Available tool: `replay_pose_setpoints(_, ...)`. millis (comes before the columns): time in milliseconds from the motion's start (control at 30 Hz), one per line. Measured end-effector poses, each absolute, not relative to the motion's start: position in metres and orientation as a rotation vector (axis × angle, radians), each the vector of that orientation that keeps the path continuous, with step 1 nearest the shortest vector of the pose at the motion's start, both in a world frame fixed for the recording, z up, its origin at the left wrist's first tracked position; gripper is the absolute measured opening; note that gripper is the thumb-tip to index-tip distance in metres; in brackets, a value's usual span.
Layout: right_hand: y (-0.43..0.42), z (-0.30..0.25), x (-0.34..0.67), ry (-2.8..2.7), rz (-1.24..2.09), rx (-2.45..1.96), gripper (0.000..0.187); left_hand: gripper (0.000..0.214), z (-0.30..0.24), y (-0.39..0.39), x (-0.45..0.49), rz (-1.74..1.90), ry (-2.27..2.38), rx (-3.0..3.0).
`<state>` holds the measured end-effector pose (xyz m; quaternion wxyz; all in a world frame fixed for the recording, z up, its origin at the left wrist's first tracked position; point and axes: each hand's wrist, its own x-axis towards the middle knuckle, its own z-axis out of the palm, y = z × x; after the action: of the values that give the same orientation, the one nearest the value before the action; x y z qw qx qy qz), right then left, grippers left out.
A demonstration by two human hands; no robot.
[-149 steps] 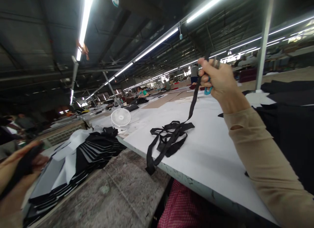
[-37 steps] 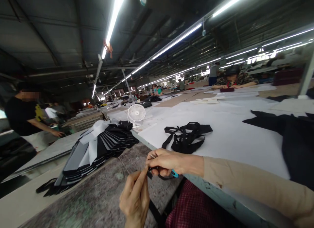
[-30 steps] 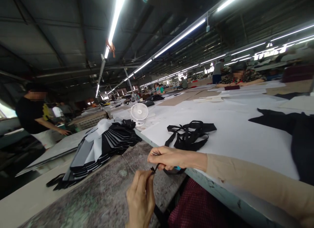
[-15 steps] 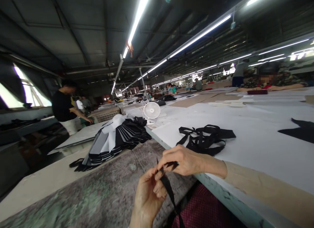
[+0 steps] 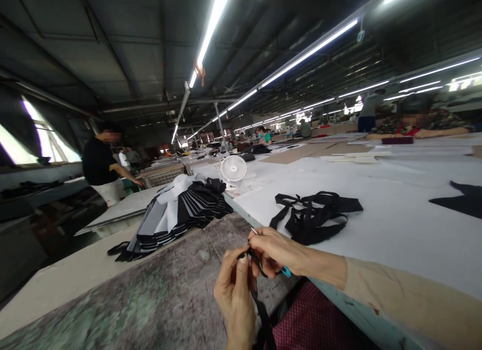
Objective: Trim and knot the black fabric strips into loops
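My left hand (image 5: 239, 295) is closed on a narrow black fabric strap (image 5: 263, 315), pinching its upper end between thumb and fingers. From there the strap hangs down towards my lap. My right hand (image 5: 273, 252) meets the left at the fingertips and is curled round a small blue-handled tool (image 5: 286, 271). A thin metal tip (image 5: 254, 231) shows above its fingers; the rest of the tool is hidden. Just beyond my right hand, a tangled heap of black straps (image 5: 316, 217) lies on the white-covered table (image 5: 395, 204).
A fanned stack of black and grey fabric pieces (image 5: 181, 207) lies ahead on the left, by a white fan (image 5: 233, 169). A stained grey board (image 5: 169, 289) spans the front left. One person (image 5: 100, 161) stands at left; another (image 5: 422, 124) leans over the far right table.
Both hands have turned and sit slightly lower. The left thumb now presses on the strap's end. In the right hand the metal tip and more of the blue handle have come into sight.
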<state>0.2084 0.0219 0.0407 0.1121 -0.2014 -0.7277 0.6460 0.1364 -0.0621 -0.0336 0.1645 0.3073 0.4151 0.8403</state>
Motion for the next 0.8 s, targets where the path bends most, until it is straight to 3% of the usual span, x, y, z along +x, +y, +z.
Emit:
replay_pose_setpoints(233,0.016,0.037,0.213,-2.233,1.65,-0.428,0.006,0.011,-0.016,-0.064,0.13,2.131,0.694,0.373)
replay_pose_setpoints(400,0.013,0.038,0.217,-2.283,1.418,-0.278,0.012,0.029,-0.004,-0.066,0.12,2.048,0.616,0.176)
replay_pose_setpoints(600,0.018,0.04,0.217,-2.27,1.335,-0.309,0.01,0.007,-0.008,-0.078,0.104,1.999,0.568,0.388)
replay_pose_setpoints(800,0.02,0.039,0.216,-2.183,1.215,-0.238,0.01,0.019,-0.012,-0.083,0.107,1.793,0.622,0.6)
